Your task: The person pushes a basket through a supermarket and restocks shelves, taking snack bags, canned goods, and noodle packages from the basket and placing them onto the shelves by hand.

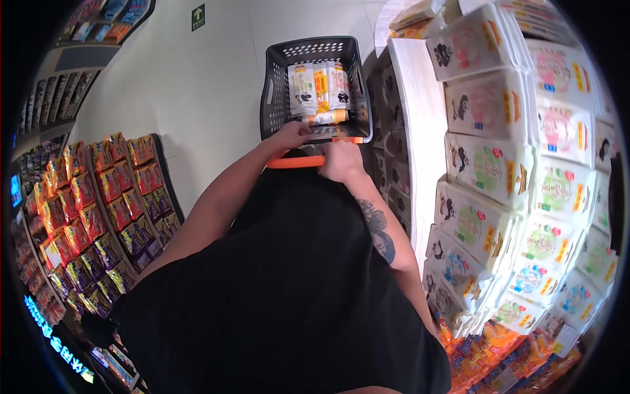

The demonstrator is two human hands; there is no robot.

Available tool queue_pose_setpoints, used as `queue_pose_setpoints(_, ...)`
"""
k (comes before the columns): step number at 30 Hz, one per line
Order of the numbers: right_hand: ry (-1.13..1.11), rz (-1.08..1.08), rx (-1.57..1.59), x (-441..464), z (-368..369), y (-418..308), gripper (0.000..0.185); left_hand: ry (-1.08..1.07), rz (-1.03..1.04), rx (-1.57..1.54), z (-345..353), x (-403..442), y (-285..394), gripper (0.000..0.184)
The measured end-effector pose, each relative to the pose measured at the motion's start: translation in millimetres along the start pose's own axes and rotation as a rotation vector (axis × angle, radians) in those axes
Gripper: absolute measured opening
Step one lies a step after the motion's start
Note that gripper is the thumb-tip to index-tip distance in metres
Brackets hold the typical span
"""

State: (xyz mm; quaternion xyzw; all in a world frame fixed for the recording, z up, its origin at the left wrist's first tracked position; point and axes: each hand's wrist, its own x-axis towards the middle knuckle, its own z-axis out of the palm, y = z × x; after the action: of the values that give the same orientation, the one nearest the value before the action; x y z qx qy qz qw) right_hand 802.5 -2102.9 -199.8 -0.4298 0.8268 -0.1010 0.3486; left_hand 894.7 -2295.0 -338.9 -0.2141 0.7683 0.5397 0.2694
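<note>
A black perforated shopping basket (268, 92) is in front of me, its orange handle (295, 162) towards my body. My right hand (342, 161) is wrapped round the handle. My left hand (292, 135) is at the basket's near left rim, close to one end of a yellow-and-white tube-like package (327, 117); its fingers are partly hidden, and I cannot tell whether it grips anything. Farther in the basket lie a white package with a panda print (302, 92), a yellow package (321, 88) and another white package with a pink design (338, 85).
On the right, a white shelf edge (420, 131) runs beside stacked white packs (479, 157), with orange packs (485, 358) below. Red and purple snack bags (82, 190) hang on a rack at left. Ahead is a tiled floor (203, 85) with a green arrow sign (198, 18).
</note>
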Motion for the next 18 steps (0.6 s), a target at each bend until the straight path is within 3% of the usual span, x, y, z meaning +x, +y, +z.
queue_pose_setpoints(2,-0.041,-0.03,0.007,5.0,-7.2,-1.2,0.017,-0.046,-0.067,-0.019,-4.9,17.8,-18.6,0.026)
queue_pose_setpoints(5,-0.157,0.003,0.06,11.6,-10.5,2.8,0.016,-0.002,-0.442,-0.487,-3.2,59.1,-54.8,0.023)
queue_pose_setpoints(8,-0.042,-0.021,0.119,14.2,-9.2,4.2,0.015,0.041,-0.607,-0.455,-0.7,111.1,-92.4,0.019)
queue_pose_setpoints(10,0.103,-0.104,0.143,10.5,2.2,8.9,0.017,-0.063,-0.561,-0.37,-3.8,146.0,-115.5,0.024)
queue_pose_setpoints(12,0.184,-0.134,0.154,9.4,5.6,9.4,0.023,-0.065,-0.515,-0.093,1.6,186.3,-136.2,0.019)
queue_pose_setpoints(14,0.194,-0.113,0.161,13.2,5.1,8.6,0.025,0.098,-0.385,-0.105,2.8,207.2,-146.2,0.026)
queue_pose_setpoints(18,0.155,-0.101,0.194,15.4,3.7,6.8,0.027,0.177,-0.602,-0.228,12.9,255.3,-191.4,0.035)
